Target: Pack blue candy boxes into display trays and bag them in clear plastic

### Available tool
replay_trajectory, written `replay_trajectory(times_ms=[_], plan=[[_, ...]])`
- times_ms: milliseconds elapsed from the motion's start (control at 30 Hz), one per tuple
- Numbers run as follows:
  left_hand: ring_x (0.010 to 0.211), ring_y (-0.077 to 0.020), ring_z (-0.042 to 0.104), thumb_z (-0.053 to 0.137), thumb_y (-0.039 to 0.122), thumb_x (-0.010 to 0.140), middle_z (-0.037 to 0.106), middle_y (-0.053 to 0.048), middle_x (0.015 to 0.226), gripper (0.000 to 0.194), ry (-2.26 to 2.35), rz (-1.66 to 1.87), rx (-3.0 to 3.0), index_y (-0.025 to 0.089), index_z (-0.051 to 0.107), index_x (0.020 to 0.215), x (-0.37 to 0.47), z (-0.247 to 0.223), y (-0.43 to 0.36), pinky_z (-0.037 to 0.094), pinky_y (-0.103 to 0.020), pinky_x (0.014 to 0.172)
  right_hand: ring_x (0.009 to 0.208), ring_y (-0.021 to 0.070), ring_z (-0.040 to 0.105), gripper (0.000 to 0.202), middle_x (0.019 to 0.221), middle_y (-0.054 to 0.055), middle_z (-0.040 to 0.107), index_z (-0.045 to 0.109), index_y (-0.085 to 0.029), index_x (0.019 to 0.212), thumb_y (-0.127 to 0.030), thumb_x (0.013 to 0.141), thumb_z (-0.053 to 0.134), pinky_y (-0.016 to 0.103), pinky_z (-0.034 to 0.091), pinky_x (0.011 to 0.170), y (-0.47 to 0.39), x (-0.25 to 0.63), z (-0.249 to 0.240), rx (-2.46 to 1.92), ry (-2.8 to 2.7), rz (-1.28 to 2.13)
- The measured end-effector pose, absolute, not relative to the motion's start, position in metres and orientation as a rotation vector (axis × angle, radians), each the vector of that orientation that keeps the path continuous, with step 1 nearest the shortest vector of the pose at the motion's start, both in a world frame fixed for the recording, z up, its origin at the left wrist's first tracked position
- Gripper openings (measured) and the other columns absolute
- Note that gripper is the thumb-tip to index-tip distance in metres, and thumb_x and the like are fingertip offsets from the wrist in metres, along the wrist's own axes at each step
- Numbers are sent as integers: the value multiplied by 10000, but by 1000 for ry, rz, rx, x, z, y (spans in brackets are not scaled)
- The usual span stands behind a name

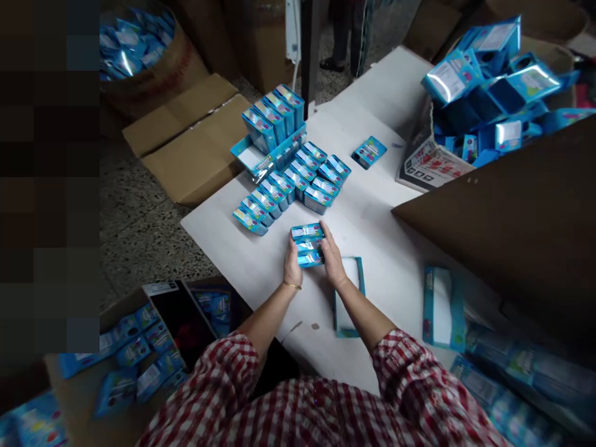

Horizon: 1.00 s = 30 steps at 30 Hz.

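Between my left hand [293,263] and my right hand [333,256], a stack of three small blue packs [308,245] is pressed from both sides above the white table [209,230]. Under my right forearm lies a shallow open tray [347,310] with a blue rim and white inside. Beyond my hands stand rows of similar blue packs [265,198]. Behind them, a blue display tray [251,158] has several packs standing in and on it. One flat blue pack [369,152] lies apart, to the right of the rows.
A carton heaped with blue packs [435,164] stands at the back right. Another shallow tray [437,307] lies at the right, near wrapped blue packs [526,366]. Boxes of blue packs [135,347] sit lower left. A person's legs [347,37] show at the back.
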<state>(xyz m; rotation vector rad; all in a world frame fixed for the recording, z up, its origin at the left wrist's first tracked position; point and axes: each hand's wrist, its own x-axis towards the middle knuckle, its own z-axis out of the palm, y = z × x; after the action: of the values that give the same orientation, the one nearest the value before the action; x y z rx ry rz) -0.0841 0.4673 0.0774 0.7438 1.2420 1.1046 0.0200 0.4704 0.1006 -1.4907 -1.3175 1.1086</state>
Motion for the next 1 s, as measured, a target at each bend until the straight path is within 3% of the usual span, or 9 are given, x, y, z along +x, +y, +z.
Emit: replay_trajectory(times_ms=[233, 500, 733, 867, 1000], plan=[[1391, -183, 171, 298, 523, 901, 202, 13, 1512, 589, 1093, 1107, 851, 264, 240, 1427, -26, 128, 375, 183, -297, 1146, 1338, 216, 300, 565, 1464, 43, 305, 294, -216, 1404, -468, 912, 176, 437, 259, 1104, 363, 86, 132, -1582, -1153, 918], [1392, -167, 167, 277, 510, 909, 209, -23, 1509, 598, 1176, 1063, 873, 209, 242, 1426, 2, 94, 370, 142, -309, 1155, 1318, 170, 337, 542, 1430, 40, 370, 304, -223, 1401, -425, 919, 160, 411, 260, 1100, 364, 111, 103, -1659, -1067, 1043], [1373, -177, 230, 301, 561, 884, 350, -27, 1449, 593, 1241, 1058, 868, 230, 358, 1373, -7, 90, 386, 214, -295, 1132, 1338, 191, 294, 548, 1405, 58, 401, 364, -203, 1363, -477, 900, 259, 411, 216, 1119, 373, 102, 96, -1675, -1163, 994], [1372, -172, 233, 279, 550, 894, 301, -26, 1474, 586, 1278, 1066, 895, 239, 327, 1388, -15, 91, 387, 220, -285, 1126, 1276, 194, 380, 540, 1366, 86, 423, 349, -197, 1327, -492, 875, 343, 378, 305, 1075, 379, 97, 91, -1659, -1225, 1023], [1379, -179, 211, 278, 558, 890, 244, -39, 1498, 618, 1256, 1045, 886, 226, 277, 1411, -24, 82, 390, 202, -298, 1132, 1077, 192, 524, 490, 1180, 96, 539, 437, -175, 1204, -515, 853, 409, 344, 416, 963, 395, 102, 95, -1728, -1325, 1007]])
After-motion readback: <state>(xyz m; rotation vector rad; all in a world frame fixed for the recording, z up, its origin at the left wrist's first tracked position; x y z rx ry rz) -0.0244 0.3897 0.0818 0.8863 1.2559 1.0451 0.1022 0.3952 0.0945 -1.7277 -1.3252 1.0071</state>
